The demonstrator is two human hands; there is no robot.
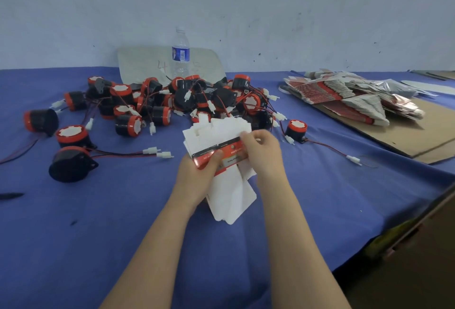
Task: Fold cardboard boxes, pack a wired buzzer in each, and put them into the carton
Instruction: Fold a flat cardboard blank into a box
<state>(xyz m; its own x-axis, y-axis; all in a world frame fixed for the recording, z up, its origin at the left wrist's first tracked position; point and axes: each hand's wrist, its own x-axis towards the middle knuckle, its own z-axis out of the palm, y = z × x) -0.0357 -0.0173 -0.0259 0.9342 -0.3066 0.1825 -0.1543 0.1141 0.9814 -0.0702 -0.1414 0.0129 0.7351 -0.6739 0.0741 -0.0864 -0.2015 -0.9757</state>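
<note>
Now, in the head view, you're at the folding step: your left hand (197, 175) grips a stack of flat box blanks (216, 131) over the bench (98, 222), thumb on its red band; your right hand (262, 152) pinches the edge of the top blank (231, 151). Next, likely, peel one free and open it; buzzers (187, 99) lie heaped just behind.

Both bare forearms come in from 6 o'clock and converge near the centre. The left forearm (152, 247) slants toward 1 o'clock, the right forearm (295, 234) toward 11 o'clock. The left hand (197, 175) grips a stack of flat boxes (229, 195) from its 9 o'clock side, with its thumb (214, 159) pressed flat on top and its fingers hidden beneath. The right hand (262, 153), just at 2 o'clock of the left, is back-up, its fingers curled over the stack's far edge and pinching it.
</note>
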